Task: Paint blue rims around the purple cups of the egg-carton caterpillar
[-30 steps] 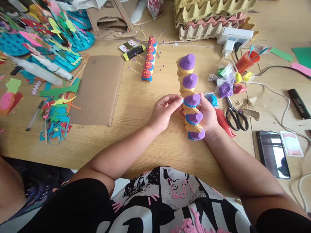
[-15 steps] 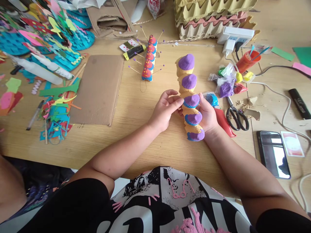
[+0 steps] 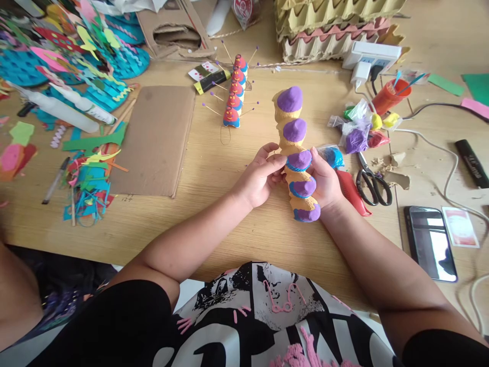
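A long clay-covered strip (image 3: 289, 119), orange-yellow with several purple bumps, is held up over the table. Blue clay edges its three lower bumps. My left hand (image 3: 260, 176) grips its left side at the middle, thumb beside the third bump. On the right side my right hand (image 3: 324, 181) holds it, with the thumb near that same bump and the other fingers hidden behind. Beyond my left hand stands a smaller red and blue caterpillar-like figure (image 3: 236, 97) with purple-tipped sticks.
Cardboard (image 3: 153, 140) and paper scraps (image 3: 91, 178) lie left. Egg trays (image 3: 328, 46) are stacked at the back. On the right are clay bags (image 3: 356, 138), scissors (image 3: 372, 186), a red cup (image 3: 390, 98), a power strip (image 3: 374, 55) and a phone (image 3: 431, 243). Another person's arm (image 3: 17, 293) shows lower left.
The strip's upper end has tilted slightly to the left. My left hand has shifted a little left with it, and both hands still hold the strip.
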Demonstrator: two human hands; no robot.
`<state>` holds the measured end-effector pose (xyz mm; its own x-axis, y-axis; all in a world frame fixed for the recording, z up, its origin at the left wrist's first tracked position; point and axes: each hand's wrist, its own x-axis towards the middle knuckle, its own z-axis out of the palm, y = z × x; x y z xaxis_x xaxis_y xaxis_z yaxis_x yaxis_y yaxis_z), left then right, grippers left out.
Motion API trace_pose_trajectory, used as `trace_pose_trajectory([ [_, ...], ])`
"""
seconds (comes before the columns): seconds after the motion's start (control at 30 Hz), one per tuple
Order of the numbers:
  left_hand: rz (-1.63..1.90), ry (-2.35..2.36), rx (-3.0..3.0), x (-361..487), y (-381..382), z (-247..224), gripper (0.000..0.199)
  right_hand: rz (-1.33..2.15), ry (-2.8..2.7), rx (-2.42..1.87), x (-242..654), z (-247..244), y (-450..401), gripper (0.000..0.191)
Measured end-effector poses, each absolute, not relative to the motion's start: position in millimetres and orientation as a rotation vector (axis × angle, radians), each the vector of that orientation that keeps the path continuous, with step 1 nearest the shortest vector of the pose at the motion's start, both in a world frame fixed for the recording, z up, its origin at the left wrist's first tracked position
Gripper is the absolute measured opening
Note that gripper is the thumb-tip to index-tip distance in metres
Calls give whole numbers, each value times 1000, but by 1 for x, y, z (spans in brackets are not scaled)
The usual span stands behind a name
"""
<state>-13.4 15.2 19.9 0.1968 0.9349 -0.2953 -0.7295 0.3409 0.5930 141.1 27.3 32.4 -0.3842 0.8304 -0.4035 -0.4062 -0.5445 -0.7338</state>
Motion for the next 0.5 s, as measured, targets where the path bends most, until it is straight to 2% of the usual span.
trace_pose_trajectory([
  [0.27,1168,666,352,-13,14,32,36,1950,-661,-1072,144,42,27,39],
  [0.5,1139,738,439,-11,14,34,36,1921,-654,-1042,140,39,28,39],
])
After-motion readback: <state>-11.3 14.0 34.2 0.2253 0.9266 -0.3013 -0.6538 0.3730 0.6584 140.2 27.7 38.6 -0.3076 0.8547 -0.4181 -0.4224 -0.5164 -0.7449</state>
